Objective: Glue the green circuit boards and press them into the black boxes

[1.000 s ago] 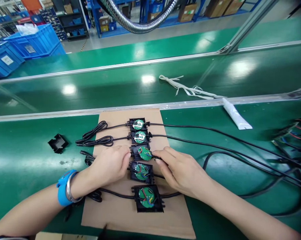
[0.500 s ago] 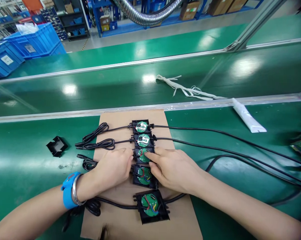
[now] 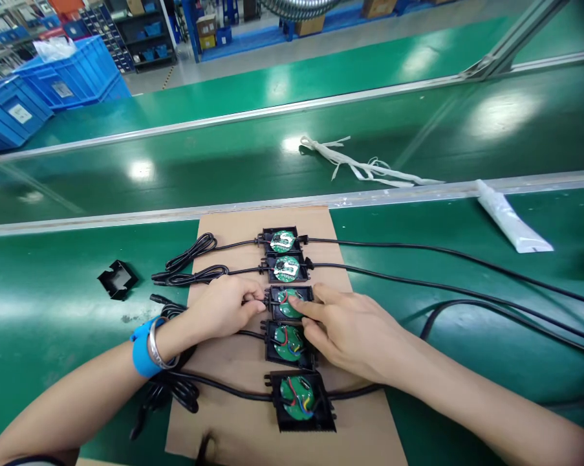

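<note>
Several open black housings with round green circuit boards lie in a column on a cardboard sheet (image 3: 233,414), each with black cables running left and right. My left hand (image 3: 226,309) is closed, its fingers pinching the left edge of the third housing (image 3: 292,299) where the cable enters. My right hand (image 3: 350,330) lies over that housing's right side, with the index finger pressing on its green board. The fourth housing (image 3: 288,343) sits just below my hands, the fifth (image 3: 301,399) nearest me. The two upper housings (image 3: 282,242) lie untouched.
A loose black housing lid (image 3: 118,279) lies on the green table at the left. A white tube (image 3: 512,223) rests on the rail at right. White ties (image 3: 364,167) lie on the conveyor belt. Blue crates (image 3: 54,81) stand far left. Cables (image 3: 490,310) trail right.
My right hand has moved from the cable at the third housing's right side onto its green board. The left hand stays at its left edge. The view has shifted slightly.
</note>
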Demonstrator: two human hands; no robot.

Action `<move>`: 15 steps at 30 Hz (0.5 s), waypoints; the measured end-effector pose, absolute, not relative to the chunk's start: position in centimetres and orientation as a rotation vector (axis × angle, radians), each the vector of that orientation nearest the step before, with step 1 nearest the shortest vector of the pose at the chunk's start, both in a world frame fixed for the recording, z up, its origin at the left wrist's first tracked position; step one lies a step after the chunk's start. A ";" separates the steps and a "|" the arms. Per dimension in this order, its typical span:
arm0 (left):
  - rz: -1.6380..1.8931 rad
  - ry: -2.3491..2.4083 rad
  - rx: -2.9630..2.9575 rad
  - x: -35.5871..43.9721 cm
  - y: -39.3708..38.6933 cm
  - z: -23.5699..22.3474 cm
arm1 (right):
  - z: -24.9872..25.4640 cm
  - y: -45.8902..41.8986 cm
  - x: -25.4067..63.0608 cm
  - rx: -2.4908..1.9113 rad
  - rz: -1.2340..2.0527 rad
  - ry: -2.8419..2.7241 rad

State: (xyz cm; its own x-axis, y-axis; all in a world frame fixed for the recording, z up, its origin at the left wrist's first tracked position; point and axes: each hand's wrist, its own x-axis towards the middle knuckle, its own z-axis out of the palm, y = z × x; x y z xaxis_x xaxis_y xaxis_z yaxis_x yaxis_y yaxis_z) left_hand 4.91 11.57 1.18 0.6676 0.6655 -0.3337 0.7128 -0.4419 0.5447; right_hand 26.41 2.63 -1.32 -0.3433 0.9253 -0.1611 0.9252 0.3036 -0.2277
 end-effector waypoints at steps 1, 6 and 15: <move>-0.076 1.047 2.172 5.0 11.5 1.2 | -1.4 2.2 26.4 -1.785 0.439 -2.534; 0.210 0.883 2.390 5.3 10.0 0.4 | -1.7 0.6 26.1 -1.757 0.400 -2.506; 0.317 0.654 3.191 4.6 8.4 -0.7 | -0.9 1.2 25.8 -1.818 0.560 -2.501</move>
